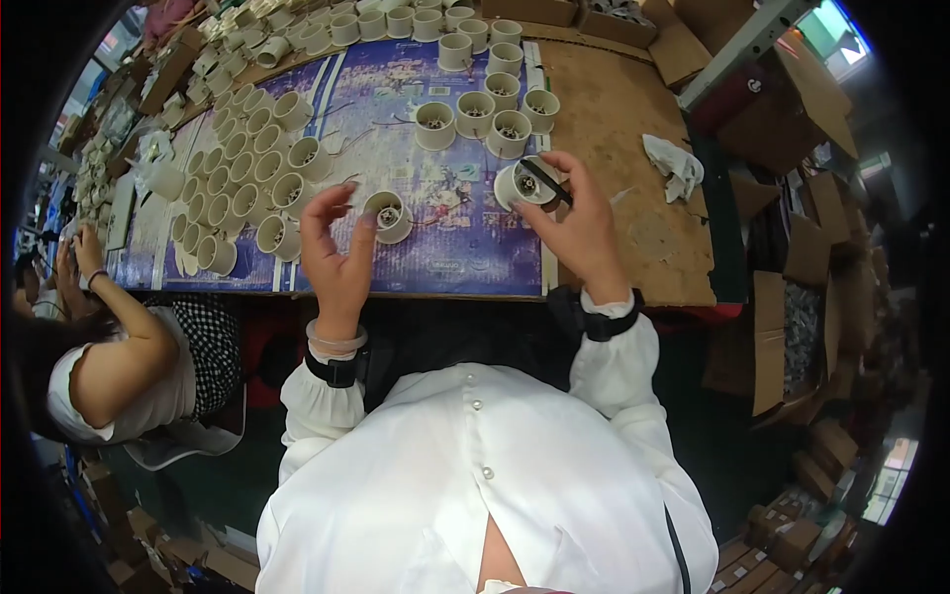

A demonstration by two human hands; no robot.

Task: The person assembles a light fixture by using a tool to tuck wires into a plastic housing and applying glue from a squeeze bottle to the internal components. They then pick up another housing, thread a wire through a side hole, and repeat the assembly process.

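Observation:
My right hand is closed round a short white round cup, thumb at its near side and fingers at its far side. A slim black stick-like tool lies across that cup's mouth and runs into the same hand; its exact kind is unclear. My left hand has its fingers apart and holds nothing. Its thumb is beside another white cup, which stands upright with small metal-looking parts inside; whether they touch, I cannot tell. Similar cups with parts in them stand just beyond my right hand.
Rows of white cups fill the left of the purple printed sheet on the table. A crumpled white cloth lies at the right. Another person's arm rests at the table's left. Open cardboard boxes stand at the right.

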